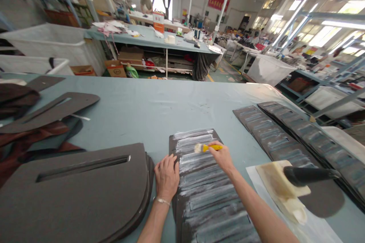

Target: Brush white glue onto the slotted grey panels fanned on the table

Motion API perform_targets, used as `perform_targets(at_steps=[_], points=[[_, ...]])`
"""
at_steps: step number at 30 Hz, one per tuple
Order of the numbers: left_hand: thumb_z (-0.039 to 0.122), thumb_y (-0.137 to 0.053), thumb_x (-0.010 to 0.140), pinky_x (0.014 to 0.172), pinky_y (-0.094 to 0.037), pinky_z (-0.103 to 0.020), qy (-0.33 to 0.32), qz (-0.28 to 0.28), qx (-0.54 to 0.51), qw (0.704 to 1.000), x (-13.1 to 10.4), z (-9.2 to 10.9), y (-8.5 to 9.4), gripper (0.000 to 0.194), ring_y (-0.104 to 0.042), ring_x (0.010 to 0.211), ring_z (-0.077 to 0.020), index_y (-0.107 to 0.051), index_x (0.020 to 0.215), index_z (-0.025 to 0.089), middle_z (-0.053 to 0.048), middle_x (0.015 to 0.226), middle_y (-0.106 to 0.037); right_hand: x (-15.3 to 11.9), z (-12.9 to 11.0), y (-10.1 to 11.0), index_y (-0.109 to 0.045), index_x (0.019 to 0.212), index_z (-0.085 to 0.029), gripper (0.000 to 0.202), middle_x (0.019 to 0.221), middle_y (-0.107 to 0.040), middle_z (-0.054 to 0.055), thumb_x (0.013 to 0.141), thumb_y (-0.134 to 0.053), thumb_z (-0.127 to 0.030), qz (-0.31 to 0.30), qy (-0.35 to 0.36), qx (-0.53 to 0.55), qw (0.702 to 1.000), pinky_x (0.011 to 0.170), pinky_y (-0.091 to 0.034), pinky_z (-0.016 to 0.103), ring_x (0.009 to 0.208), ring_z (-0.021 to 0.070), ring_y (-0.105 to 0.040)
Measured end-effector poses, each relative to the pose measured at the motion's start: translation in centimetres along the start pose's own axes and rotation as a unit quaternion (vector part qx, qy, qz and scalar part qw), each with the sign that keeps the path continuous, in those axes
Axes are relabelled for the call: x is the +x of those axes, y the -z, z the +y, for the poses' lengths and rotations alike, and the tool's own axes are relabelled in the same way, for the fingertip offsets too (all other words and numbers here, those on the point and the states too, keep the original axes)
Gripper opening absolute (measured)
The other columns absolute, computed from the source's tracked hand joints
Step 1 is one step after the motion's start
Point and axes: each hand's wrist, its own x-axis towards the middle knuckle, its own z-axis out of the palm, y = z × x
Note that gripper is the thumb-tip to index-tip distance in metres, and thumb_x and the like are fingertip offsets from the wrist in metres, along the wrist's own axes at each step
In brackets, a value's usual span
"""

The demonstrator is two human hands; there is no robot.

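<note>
A paintbrush [208, 147] with a yellow handle and pale bristles is gripped in my right hand [221, 155], near the far end of a dark slotted panel [182, 180]. White streaks of wet coating run across this panel, and blue-grey shows in bands along it. My left hand [167, 176] rests with fingers stretched out at the panel's left edge, holding nothing. To its left lies a stack of dark rounded panels [94, 193], the top one with a long slot. On the right, a cream plastic container [273, 182] with a black cylindrical piece [308, 175] sits on a white sheet [253, 176].
Coated slotted panels [316, 136] lie in rows at the right of the blue-grey table [159, 110]. Dark cut pieces [65, 106] and brown material lie at the left. Beyond stand white bins [71, 43], another worktable [137, 38] and a person [146, 3].
</note>
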Motion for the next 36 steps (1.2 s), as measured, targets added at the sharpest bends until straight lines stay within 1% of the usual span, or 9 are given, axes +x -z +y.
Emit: perform_targets(at_steps=[3,5,11,14,20,23,31,33,36], points=[[0.030,-0.042,0.090,0.099,-0.029,-0.042,0.027,0.008,-0.018,0.999,0.3,0.4,0.0,0.024,-0.047,0.117,-0.0220,-0.059,0.107,0.025,-0.005,0.117,-0.061,1.9,2.8,4.9,-0.067,0.077,-0.016,0.025,0.061,-0.060,0.001,0.068,-0.052,-0.035,0.088,-0.048,-0.078,0.992,0.055,-0.037,0.025,0.054,0.0150,-0.051],[0.031,-0.041,0.090,0.096,-0.031,-0.041,0.061,0.019,-0.029,0.998,1.0,0.8,0.0,0.023,-0.050,0.110,-0.0219,-0.060,0.101,0.024,-0.005,0.110,-0.063,2.7,2.3,5.6,-0.067,0.077,-0.016,0.025,0.056,-0.056,0.000,0.069,-0.052,-0.035,0.107,-0.044,-0.090,0.989,0.053,-0.035,0.024,0.051,0.0146,-0.049],[0.021,-0.038,0.090,0.095,-0.029,-0.042,0.059,0.025,-0.013,0.998,3.7,1.7,-0.6,0.027,-0.050,0.107,-0.0219,-0.060,0.105,0.024,-0.006,0.111,-0.062,2.5,-4.2,-4.8,-0.068,0.084,-0.018,0.025,0.068,-0.062,0.001,0.073,-0.051,-0.032,-0.017,0.071,0.068,0.995,0.054,-0.038,0.023,0.055,0.0128,-0.049],[0.014,-0.037,0.088,0.093,-0.029,-0.042,0.039,0.002,0.005,0.999,3.9,1.5,-0.8,0.030,-0.050,0.107,-0.0214,-0.060,0.105,0.024,-0.006,0.108,-0.062,3.4,-4.1,-7.1,-0.068,0.080,-0.019,0.023,0.067,-0.062,-0.001,0.070,-0.051,-0.030,-0.056,0.063,0.073,0.994,0.055,-0.039,0.023,0.055,0.0129,-0.050],[0.018,-0.036,0.090,0.094,-0.029,-0.041,0.045,0.005,0.014,0.999,3.5,1.6,-0.8,0.028,-0.049,0.107,-0.0208,-0.059,0.104,0.026,-0.005,0.106,-0.062,7.2,2.7,2.1,-0.067,0.075,-0.018,0.026,0.063,-0.062,0.001,0.065,-0.049,-0.034,0.046,-0.003,-0.065,0.997,0.059,-0.040,0.026,0.057,0.0157,-0.053],[0.024,-0.036,0.091,0.092,-0.031,-0.041,0.068,0.014,0.010,0.998,4.3,1.5,-1.1,0.025,-0.050,0.101,-0.0214,-0.060,0.100,0.025,-0.005,0.101,-0.062,8.5,2.8,4.3,-0.066,0.073,-0.017,0.026,0.058,-0.059,0.001,0.064,-0.048,-0.034,0.094,-0.013,-0.129,0.987,0.059,-0.038,0.027,0.055,0.0163,-0.051],[0.019,-0.038,0.089,0.089,-0.032,-0.040,0.030,0.029,0.023,0.999,5.6,0.4,-2.0,0.031,-0.050,0.106,-0.0224,-0.058,0.112,0.024,-0.007,0.115,-0.061,7.8,-5.5,-7.6,-0.069,0.080,-0.019,0.023,0.062,-0.060,-0.002,0.068,-0.051,-0.030,-0.077,0.085,0.062,0.991,0.055,-0.038,0.022,0.055,0.0122,-0.050],[0.019,-0.037,0.089,0.088,-0.032,-0.040,0.024,0.029,0.024,0.999,5.5,0.3,-2.0,0.031,-0.050,0.106,-0.0223,-0.058,0.112,0.025,-0.007,0.115,-0.061,8.6,-4.5,-7.7,-0.069,0.077,-0.019,0.022,0.059,-0.059,-0.003,0.066,-0.052,-0.028,-0.086,0.065,0.056,0.993,0.054,-0.038,0.021,0.055,0.0116,-0.050],[0.020,-0.036,0.090,0.089,-0.032,-0.040,0.024,0.034,0.023,0.999,5.5,0.1,-2.1,0.031,-0.050,0.106,-0.0227,-0.058,0.111,0.025,-0.007,0.114,-0.061,10.2,-0.7,-3.8,-0.068,0.077,-0.017,0.024,0.056,-0.057,-0.003,0.064,-0.051,-0.028,-0.040,0.006,0.031,0.999,0.053,-0.037,0.021,0.052,0.0117,-0.048]])
